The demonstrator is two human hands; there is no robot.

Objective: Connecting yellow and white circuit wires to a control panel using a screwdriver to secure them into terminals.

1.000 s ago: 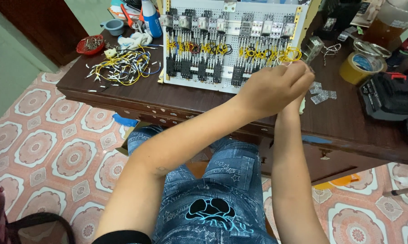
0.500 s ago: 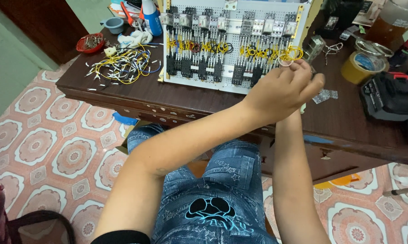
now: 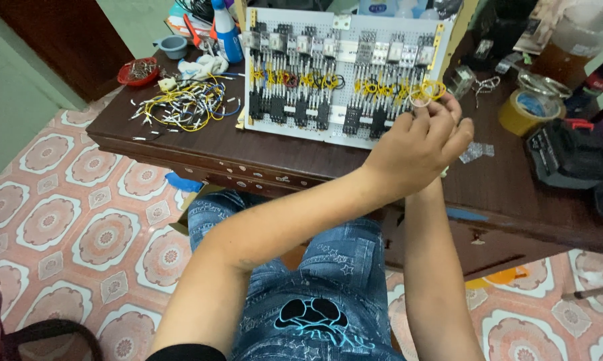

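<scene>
A white perforated panel (image 3: 341,130) carrying rows of relays and terminal blocks wired in yellow lies on the dark wooden table (image 3: 201,150). My left hand (image 3: 415,150) reaches across my right forearm to the panel's right end. Its fingers are pinched on a loop of yellow wire (image 3: 434,89) there. My right hand (image 3: 450,105) is almost wholly hidden behind the left, with only fingertips showing by the same loop. Whether it holds anything is hidden.
A heap of cut yellow, white and blue wires (image 3: 181,107) lies left of the panel, with a red dish (image 3: 138,70), a grey cup (image 3: 173,45) and a spray bottle (image 3: 226,33) behind. To the right are a tape roll (image 3: 523,110), black tool (image 3: 569,157) and small clear parts (image 3: 475,152).
Both hands stay at the panel's right end, with the fingers shifting slightly on the yellow loop. The view has tilted a little, so the table sits lower.
</scene>
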